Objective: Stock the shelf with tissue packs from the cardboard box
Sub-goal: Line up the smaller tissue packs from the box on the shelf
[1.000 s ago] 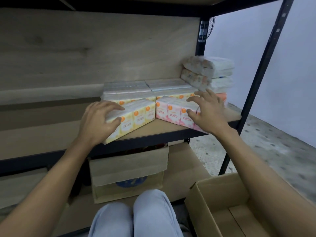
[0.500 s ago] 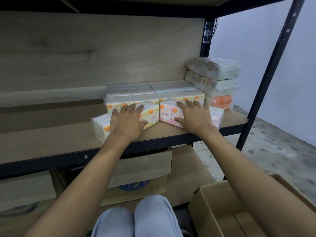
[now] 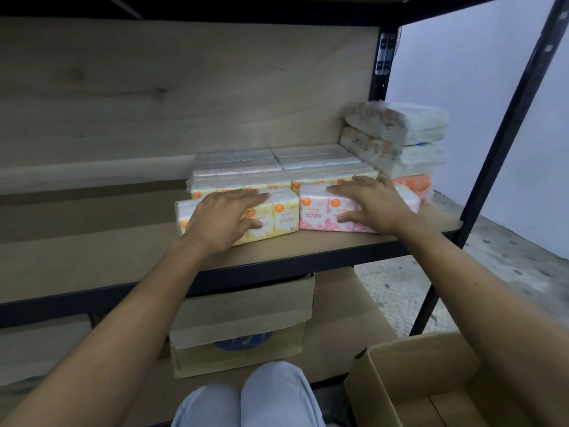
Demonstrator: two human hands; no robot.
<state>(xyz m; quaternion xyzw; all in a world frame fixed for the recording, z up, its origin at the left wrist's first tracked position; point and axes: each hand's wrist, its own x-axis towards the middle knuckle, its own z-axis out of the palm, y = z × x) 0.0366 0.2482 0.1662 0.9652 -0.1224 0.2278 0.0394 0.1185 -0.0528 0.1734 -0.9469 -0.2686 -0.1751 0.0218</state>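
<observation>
On the wooden shelf point(image 3: 92, 260) a yellow tissue pack point(image 3: 283, 215) lies under my left hand point(image 3: 221, 220), which rests flat on its top and front with the thumb on its face. Beside it a pink tissue pack point(image 3: 314, 208) lies under my right hand point(image 3: 369, 204), also pressed flat with fingers spread. The two packs sit side by side, nearly touching, in front of rows of pale tissue packs point(image 3: 277, 167). The open cardboard box point(image 3: 397, 374) stands on the floor at lower right; the part of its inside that shows holds nothing.
A stack of larger tissue bundles point(image 3: 403, 134) fills the shelf's right end beside the black upright point(image 3: 505, 143). The shelf's left half is bare wood. Below are a closed carton point(image 3: 243, 325) and my knees point(image 3: 246, 399). A white wall lies to the right.
Both hands pushed the yellow and pink packs back and together. The packs were angled apart before; now they line up against the rows behind.
</observation>
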